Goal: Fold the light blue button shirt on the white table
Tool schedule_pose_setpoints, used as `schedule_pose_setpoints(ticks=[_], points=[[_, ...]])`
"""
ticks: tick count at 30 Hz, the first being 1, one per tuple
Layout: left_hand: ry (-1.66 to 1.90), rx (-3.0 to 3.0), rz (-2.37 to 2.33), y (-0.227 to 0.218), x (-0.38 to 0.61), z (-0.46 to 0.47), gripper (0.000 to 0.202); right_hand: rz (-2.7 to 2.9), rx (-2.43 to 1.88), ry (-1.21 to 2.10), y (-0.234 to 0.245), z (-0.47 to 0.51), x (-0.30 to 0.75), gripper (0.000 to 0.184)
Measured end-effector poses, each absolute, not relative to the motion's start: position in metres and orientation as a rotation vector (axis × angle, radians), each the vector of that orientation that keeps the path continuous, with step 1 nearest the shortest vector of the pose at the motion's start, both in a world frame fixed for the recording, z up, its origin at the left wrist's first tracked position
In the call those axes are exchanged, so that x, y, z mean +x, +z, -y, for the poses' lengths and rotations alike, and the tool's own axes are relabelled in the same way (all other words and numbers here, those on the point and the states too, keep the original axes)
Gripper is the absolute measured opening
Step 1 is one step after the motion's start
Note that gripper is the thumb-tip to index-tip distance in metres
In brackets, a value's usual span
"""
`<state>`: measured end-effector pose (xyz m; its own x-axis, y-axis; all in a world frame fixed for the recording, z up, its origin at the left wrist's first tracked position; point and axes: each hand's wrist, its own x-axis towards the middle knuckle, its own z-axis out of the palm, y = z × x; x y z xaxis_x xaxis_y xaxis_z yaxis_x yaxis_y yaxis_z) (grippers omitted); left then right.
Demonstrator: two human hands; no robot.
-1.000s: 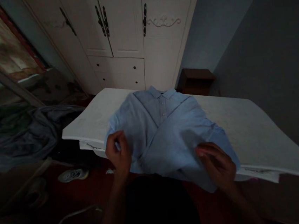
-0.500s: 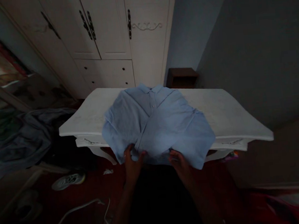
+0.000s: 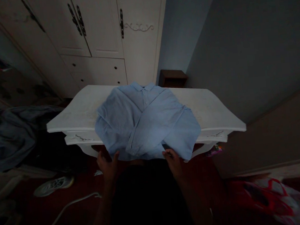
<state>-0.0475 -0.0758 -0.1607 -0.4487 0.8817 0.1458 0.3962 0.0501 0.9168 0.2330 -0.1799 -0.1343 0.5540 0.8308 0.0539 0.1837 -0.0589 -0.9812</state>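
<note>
A light blue button-up shirt [image 3: 145,121] lies on a white table [image 3: 213,111], collar toward the far side, sleeves folded across its front, its lower part hanging over the near edge. My left hand [image 3: 107,165] holds the hem at the lower left, fingers curled on the cloth. My right hand [image 3: 173,160] pinches the hem at the lower right.
A white wardrobe [image 3: 100,36] with dark handles stands behind the table, a small brown stand [image 3: 173,77] to its right. Dark clothing [image 3: 11,134] is heaped at the left. A sneaker [image 3: 52,185] lies on the red floor, and a red-and-white bag [image 3: 274,194] at the lower right.
Both hands slid down from the shirt's front to its hanging hem and spread apart. The camera has pulled back from the table.
</note>
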Motion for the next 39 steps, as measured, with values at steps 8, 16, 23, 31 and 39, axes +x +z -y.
schedule_pose_setpoints(ticks=[8, 16, 23, 31, 39], points=[[1.123, 1.263, -1.557, -0.159, -0.062, 0.077, 0.052, 0.735, -1.452, 0.899, -0.144, 0.199, 0.245, 0.035], [1.077, 1.040, -1.339, -0.144, -0.097, 0.114, 0.050, 0.440, -1.492, 0.865, -0.161, 0.218, 0.255, 0.036], [1.002, 1.045, -1.407, -0.136, -0.101, 0.138, 0.050, 0.551, -1.539, 0.928, -0.167, 0.229, 0.237, 0.036], [0.924, 0.981, -1.368, -0.131, -0.074, 0.171, 0.051, 0.630, -1.629, 0.715, -0.182, 0.230, 0.239, 0.035], [0.935, 0.859, -1.305, -0.109, -0.061, 0.192, 0.066, 0.465, -1.654, 0.798, -0.204, 0.247, 0.251, 0.052]])
